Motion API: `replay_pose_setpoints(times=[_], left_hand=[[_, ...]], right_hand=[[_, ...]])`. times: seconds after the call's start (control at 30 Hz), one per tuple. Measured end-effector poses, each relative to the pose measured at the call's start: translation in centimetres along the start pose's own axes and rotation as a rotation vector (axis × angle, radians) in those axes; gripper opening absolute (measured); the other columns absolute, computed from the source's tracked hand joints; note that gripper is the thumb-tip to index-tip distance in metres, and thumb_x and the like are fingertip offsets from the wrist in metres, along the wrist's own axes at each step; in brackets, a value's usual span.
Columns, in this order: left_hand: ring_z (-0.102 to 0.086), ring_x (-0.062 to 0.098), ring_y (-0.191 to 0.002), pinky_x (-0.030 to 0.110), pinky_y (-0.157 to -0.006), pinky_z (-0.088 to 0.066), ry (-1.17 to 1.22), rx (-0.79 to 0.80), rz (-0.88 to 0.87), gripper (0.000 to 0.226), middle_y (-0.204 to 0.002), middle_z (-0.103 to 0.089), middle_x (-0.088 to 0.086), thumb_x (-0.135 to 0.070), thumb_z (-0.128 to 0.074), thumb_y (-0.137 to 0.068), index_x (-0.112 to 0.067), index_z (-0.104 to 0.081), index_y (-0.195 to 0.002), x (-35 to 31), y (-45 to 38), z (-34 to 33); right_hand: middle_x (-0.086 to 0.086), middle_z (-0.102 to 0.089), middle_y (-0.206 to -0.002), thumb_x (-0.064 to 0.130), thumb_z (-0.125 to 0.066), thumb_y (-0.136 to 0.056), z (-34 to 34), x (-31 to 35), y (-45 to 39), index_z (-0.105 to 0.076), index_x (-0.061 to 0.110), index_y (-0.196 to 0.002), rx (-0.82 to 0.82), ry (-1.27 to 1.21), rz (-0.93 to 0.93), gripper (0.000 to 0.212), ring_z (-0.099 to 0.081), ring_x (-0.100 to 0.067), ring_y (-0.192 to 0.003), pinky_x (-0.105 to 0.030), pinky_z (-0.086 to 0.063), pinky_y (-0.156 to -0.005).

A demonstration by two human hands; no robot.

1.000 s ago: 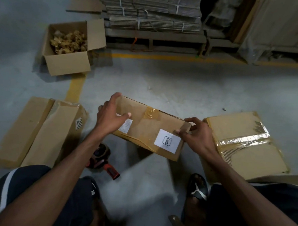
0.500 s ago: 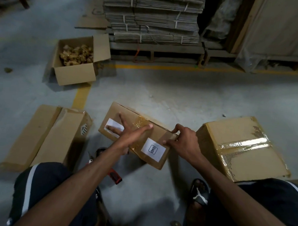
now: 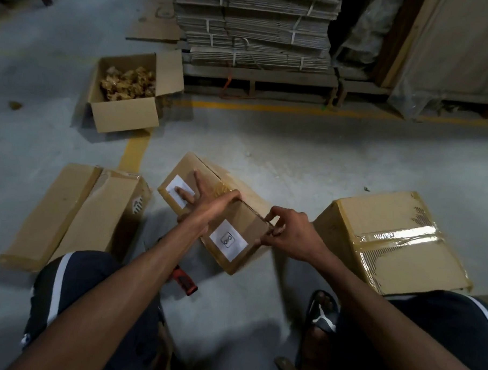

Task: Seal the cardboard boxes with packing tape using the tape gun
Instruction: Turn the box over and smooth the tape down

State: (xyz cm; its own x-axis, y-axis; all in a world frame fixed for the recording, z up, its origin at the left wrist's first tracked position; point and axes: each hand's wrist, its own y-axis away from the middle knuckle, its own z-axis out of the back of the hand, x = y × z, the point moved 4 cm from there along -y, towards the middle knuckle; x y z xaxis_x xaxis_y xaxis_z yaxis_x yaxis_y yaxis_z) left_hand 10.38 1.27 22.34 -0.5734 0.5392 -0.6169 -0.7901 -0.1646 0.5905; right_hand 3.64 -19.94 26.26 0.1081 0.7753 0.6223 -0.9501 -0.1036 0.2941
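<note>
At frame centre, the left hand [image 3: 208, 208] pressed spread fingers [image 3: 184, 194] onto the small box [image 3: 236, 248], steadying it while the right hand [image 3: 291, 231] pinched its corner flap.

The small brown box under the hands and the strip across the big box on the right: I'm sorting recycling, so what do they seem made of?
The small brown box looks like matte corrugated cardboard, with white paper labels. The glossy strip across the big brown box seems clear plastic packing tape: it glints, wrinkles, and the cardboard shows through.
</note>
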Motion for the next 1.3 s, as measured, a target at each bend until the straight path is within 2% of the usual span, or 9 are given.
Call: replay_pose_setpoints(times=[0.17, 0.37, 0.5, 0.63, 0.77, 0.93, 1.03, 1.17, 1.3], left_hand=[[0.007, 0.027, -0.156, 0.067, -0.120, -0.002, -0.040, -0.008, -0.165, 0.116, -0.168, 0.020, 0.000, -0.051, -0.076, -0.076, -0.049, 0.008, -0.157, -0.7, -1.9, 0.9], [0.004, 0.024, -0.156, 0.062, -0.122, -0.016, -0.033, 0.045, -0.171, 0.129, -0.167, 0.021, -0.004, -0.026, -0.084, -0.077, -0.051, 0.016, -0.154, 0.4, -2.7, 0.5], [-0.003, 0.026, -0.156, 0.065, -0.120, -0.020, -0.164, 0.078, -0.220, 0.138, -0.167, 0.020, -0.007, -0.018, -0.087, -0.072, -0.051, 0.020, -0.153, 0.6, -2.7, 0.6], [-0.014, 0.033, -0.154, 0.064, -0.118, -0.026, -0.281, 0.106, -0.254, 0.140, -0.167, 0.021, -0.008, -0.017, -0.086, -0.073, -0.054, 0.025, -0.149, 0.5, -2.1, 0.5], [-0.030, 0.038, -0.146, 0.060, -0.106, -0.045, -0.366, 0.082, -0.332, 0.140, -0.166, 0.015, -0.012, -0.011, -0.081, -0.070, -0.061, 0.027, -0.144, 0.8, -1.6, 0.6], [-0.031, 0.043, -0.145, 0.059, -0.110, -0.041, -0.408, 0.085, -0.428, 0.134, -0.167, 0.016, -0.013, -0.009, -0.079, -0.073, -0.059, 0.020, -0.147, 0.9, -0.4, 0.2], [-0.024, 0.037, -0.150, 0.042, -0.111, -0.036, -0.444, 0.096, -0.542, 0.130, -0.168, 0.016, -0.007, 0.002, -0.076, -0.075, -0.050, 0.013, -0.155, 0.6, 1.0, -0.3], [-0.012, 0.048, -0.151, 0.064, -0.115, -0.031, -0.577, 0.110, -0.610, 0.137, -0.164, 0.023, -0.020, -0.004, -0.075, -0.071, -0.059, 0.025, -0.147, 1.2, 1.7, -0.9], [-0.010, 0.051, -0.150, 0.066, -0.112, -0.033, -0.633, 0.123, -0.589, 0.142, -0.161, 0.030, -0.022, -0.011, -0.076, -0.074, -0.063, 0.043, -0.131, 1.5, 1.7, -1.1]], right_hand=[[0.006, -0.077, -0.094, 0.042, -0.089, -0.077, -2.8, 1.7, 0.4, -0.066, 0.026, -0.132, 0.264, -0.078, 0.169, 0.062, -0.072, -0.004, -0.082, -0.029, -0.059, -0.082], [-0.004, -0.067, -0.128, 0.044, -0.075, -0.092, -4.5, 2.2, 1.3, -0.041, 0.028, -0.156, 0.468, 0.101, 0.193, 0.075, -0.063, -0.010, -0.089, -0.027, -0.050, -0.082], [-0.004, -0.063, -0.133, 0.046, -0.072, -0.094, -4.2, 1.1, 0.9, -0.050, 0.020, -0.149, 0.494, 0.224, 0.129, 0.065, -0.062, -0.016, -0.101, -0.025, -0.041, -0.081], [-0.005, -0.069, -0.116, 0.055, -0.072, -0.090, -4.1, 0.2, -0.3, -0.057, 0.023, -0.139, 0.448, 0.265, 0.089, 0.060, -0.064, -0.023, -0.107, -0.040, -0.052, -0.090], [-0.005, -0.061, -0.133, 0.052, -0.069, -0.093, -1.9, 0.1, -1.4, -0.050, 0.022, -0.147, 0.225, 0.298, 0.069, 0.065, -0.058, -0.021, -0.118, -0.040, -0.051, -0.097], [-0.009, -0.048, -0.142, 0.055, -0.065, -0.095, 1.2, 0.0, -2.4, -0.038, 0.026, -0.154, -0.016, 0.294, 0.068, 0.071, -0.056, -0.030, -0.120, -0.044, -0.050, -0.097], [-0.011, -0.036, -0.152, 0.055, -0.067, -0.094, 1.5, 0.6, -2.8, -0.025, 0.033, -0.158, -0.056, 0.288, 0.068, 0.080, -0.051, -0.037, -0.126, -0.051, -0.049, -0.102], [-0.015, -0.010, -0.166, 0.049, -0.071, -0.093, 1.8, 2.3, -3.3, 0.004, 0.055, -0.158, -0.145, 0.302, 0.105, 0.099, -0.033, -0.048, -0.142, -0.061, -0.042, -0.108], [-0.013, 0.018, -0.169, 0.043, -0.076, -0.091, 2.6, 3.0, -3.9, 0.011, 0.064, -0.153, -0.222, 0.334, 0.116, 0.109, -0.013, -0.056, -0.149, -0.071, -0.033, -0.111]])
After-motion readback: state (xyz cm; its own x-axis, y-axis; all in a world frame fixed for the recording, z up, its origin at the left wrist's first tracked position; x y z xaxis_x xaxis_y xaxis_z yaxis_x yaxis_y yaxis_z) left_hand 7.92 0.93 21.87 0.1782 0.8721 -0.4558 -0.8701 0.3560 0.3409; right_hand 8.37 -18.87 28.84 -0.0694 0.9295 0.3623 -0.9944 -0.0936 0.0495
